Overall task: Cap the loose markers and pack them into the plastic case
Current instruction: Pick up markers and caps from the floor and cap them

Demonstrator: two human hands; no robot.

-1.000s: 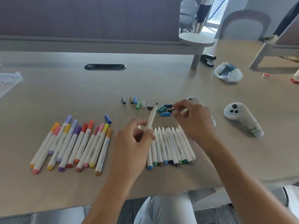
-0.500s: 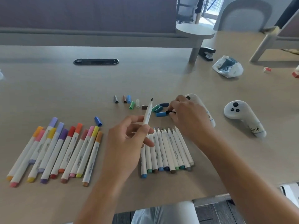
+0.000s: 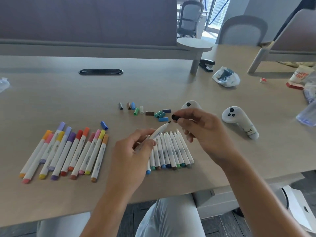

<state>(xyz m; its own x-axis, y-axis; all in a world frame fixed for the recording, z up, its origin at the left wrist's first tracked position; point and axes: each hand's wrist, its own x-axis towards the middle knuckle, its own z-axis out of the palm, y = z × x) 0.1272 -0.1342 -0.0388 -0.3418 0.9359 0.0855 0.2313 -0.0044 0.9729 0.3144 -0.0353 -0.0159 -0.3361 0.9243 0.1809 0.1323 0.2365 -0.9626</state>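
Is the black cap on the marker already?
No, the right hand pinches the black cap apart from the uncapped marker in the left hand.

bare table [image 3: 68, 100] lies open far left; loose caps [image 3: 145, 112] and controllers [image 3: 239, 122] crowd the middle-right

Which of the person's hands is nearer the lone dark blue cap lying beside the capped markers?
Left. The left hand lies just right of the dark blue cap; the right hand is farther right.

Head view looks down, close over table [image 3: 68, 100].
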